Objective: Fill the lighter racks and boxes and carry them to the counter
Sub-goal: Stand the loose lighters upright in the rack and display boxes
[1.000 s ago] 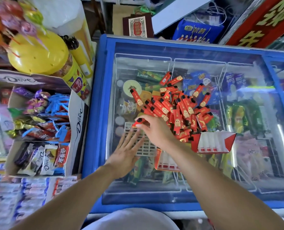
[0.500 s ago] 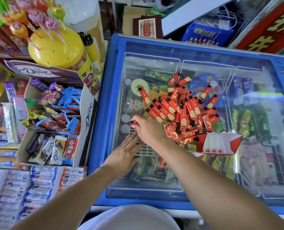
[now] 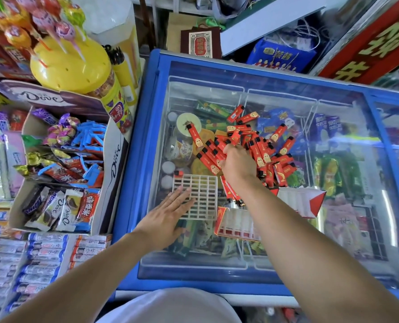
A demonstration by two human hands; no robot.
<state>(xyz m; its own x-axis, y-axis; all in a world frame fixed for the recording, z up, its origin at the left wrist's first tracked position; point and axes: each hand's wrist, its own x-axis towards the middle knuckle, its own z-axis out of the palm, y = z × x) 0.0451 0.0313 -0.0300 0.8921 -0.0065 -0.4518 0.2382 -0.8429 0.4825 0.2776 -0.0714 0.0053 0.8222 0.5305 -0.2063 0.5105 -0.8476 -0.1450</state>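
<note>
Freezer lid (image 3: 333, 108): left hand (image 3: 170, 215) flat on rack (image 3: 200, 197), right hand (image 3: 237, 166) grasping lighters (image 3: 263, 152).

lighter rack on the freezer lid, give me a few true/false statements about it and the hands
1. The left hand lies flat on the rack. True.
2. The rack is full of lighters. False: only one lighter stands in it, at the far left corner; the other slots look empty.
3. The right hand reaches into the lighter pile. True.
4. The rack sits inside the freezer. False: it rests on top of the glass lid.
5. The red and white box lies left of the rack. False: it lies to its right.
</note>
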